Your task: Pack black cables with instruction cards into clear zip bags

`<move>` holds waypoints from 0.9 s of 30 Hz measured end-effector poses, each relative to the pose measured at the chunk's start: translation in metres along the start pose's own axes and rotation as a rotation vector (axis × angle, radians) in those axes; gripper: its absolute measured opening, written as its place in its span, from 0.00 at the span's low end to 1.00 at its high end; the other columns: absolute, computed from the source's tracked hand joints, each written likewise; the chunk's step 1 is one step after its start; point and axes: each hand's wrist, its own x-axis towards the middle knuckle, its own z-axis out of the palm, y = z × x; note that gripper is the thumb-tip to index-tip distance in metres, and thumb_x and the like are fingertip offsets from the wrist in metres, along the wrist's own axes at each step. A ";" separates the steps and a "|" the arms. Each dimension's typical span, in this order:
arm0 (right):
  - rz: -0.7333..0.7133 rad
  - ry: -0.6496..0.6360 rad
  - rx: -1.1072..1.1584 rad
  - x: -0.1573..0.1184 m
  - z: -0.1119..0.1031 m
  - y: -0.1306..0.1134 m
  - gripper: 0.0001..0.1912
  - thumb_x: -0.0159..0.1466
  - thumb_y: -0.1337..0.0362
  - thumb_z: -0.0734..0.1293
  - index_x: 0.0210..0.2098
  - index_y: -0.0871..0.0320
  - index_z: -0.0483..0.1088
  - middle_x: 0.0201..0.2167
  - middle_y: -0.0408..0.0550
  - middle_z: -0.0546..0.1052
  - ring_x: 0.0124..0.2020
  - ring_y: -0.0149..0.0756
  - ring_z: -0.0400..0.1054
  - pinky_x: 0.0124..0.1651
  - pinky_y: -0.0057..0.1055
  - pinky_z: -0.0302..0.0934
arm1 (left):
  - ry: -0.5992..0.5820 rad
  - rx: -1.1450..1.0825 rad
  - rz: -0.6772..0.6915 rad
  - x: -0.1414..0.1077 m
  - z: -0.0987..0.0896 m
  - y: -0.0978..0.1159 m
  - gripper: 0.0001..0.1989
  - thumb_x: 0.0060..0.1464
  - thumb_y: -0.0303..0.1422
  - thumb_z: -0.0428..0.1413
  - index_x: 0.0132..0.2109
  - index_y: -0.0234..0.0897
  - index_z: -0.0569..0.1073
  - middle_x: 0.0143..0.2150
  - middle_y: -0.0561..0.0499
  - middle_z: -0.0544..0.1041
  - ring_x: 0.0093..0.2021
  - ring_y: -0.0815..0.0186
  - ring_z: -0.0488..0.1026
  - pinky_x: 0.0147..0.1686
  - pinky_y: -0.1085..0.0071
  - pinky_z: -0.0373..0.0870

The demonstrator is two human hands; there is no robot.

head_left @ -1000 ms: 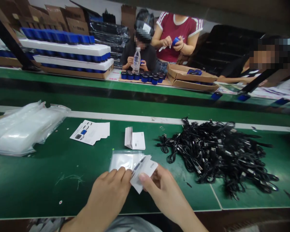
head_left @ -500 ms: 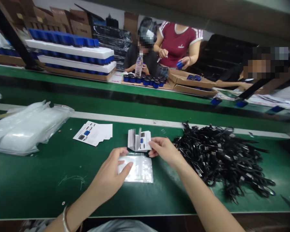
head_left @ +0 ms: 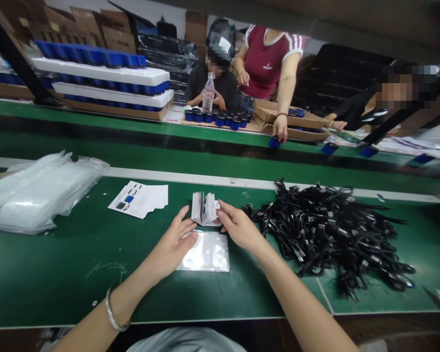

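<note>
The left hand (head_left: 172,247) lies spread just above a clear zip bag (head_left: 207,253); the right hand (head_left: 238,227) pinches a stack of leaflets (head_left: 204,209), its print unreadable.

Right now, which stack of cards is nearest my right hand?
The fanned stack that your right hand touches; the other stack lies flat, farther left.
</note>
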 end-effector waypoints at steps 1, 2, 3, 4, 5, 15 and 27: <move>0.007 0.039 0.000 -0.005 -0.002 0.001 0.23 0.65 0.64 0.55 0.59 0.61 0.58 0.43 0.53 0.75 0.38 0.37 0.71 0.35 0.31 0.65 | 0.026 0.054 0.020 -0.003 -0.002 -0.002 0.34 0.57 0.38 0.46 0.65 0.38 0.38 0.64 0.38 0.58 0.62 0.60 0.59 0.58 0.59 0.59; 0.009 0.082 -0.016 -0.012 -0.004 0.001 0.23 0.65 0.63 0.56 0.60 0.61 0.57 0.45 0.54 0.74 0.40 0.38 0.71 0.38 0.32 0.65 | 0.056 0.144 0.050 -0.006 -0.005 -0.004 0.32 0.57 0.38 0.46 0.64 0.39 0.42 0.63 0.39 0.59 0.61 0.60 0.60 0.57 0.59 0.60; 0.005 0.121 -0.048 -0.020 -0.006 0.000 0.22 0.65 0.63 0.57 0.58 0.61 0.59 0.46 0.55 0.74 0.41 0.39 0.70 0.40 0.34 0.65 | 0.095 0.269 0.088 -0.009 -0.008 -0.007 0.30 0.56 0.39 0.47 0.63 0.39 0.48 0.61 0.40 0.61 0.60 0.58 0.61 0.56 0.58 0.61; -0.006 0.144 -0.093 -0.029 -0.007 -0.001 0.20 0.64 0.64 0.58 0.55 0.61 0.63 0.45 0.54 0.74 0.40 0.39 0.70 0.42 0.35 0.64 | 0.141 0.420 0.128 -0.012 -0.011 -0.009 0.27 0.55 0.40 0.49 0.61 0.39 0.55 0.59 0.42 0.63 0.58 0.56 0.62 0.55 0.56 0.61; -0.022 0.151 -0.144 -0.038 -0.007 -0.002 0.17 0.64 0.65 0.60 0.52 0.60 0.66 0.43 0.53 0.74 0.39 0.39 0.70 0.43 0.36 0.64 | 0.185 0.584 0.159 -0.014 -0.014 -0.012 0.26 0.53 0.41 0.51 0.58 0.39 0.60 0.56 0.42 0.66 0.56 0.54 0.63 0.54 0.55 0.61; -0.147 0.114 -0.467 -0.072 0.032 -0.011 0.18 0.57 0.71 0.69 0.47 0.61 0.70 0.41 0.54 0.71 0.41 0.46 0.64 0.43 0.42 0.65 | 0.265 0.993 0.216 -0.001 -0.024 -0.011 0.07 0.47 0.38 0.58 0.31 0.41 0.75 0.33 0.52 0.75 0.37 0.59 0.70 0.38 0.63 0.63; 0.106 0.083 0.218 -0.074 0.034 -0.026 0.15 0.60 0.65 0.64 0.47 0.60 0.67 0.40 0.52 0.75 0.40 0.40 0.69 0.42 0.38 0.64 | 0.406 0.823 0.338 -0.026 -0.022 -0.014 0.15 0.56 0.42 0.48 0.35 0.42 0.77 0.37 0.52 0.80 0.40 0.61 0.74 0.43 0.66 0.66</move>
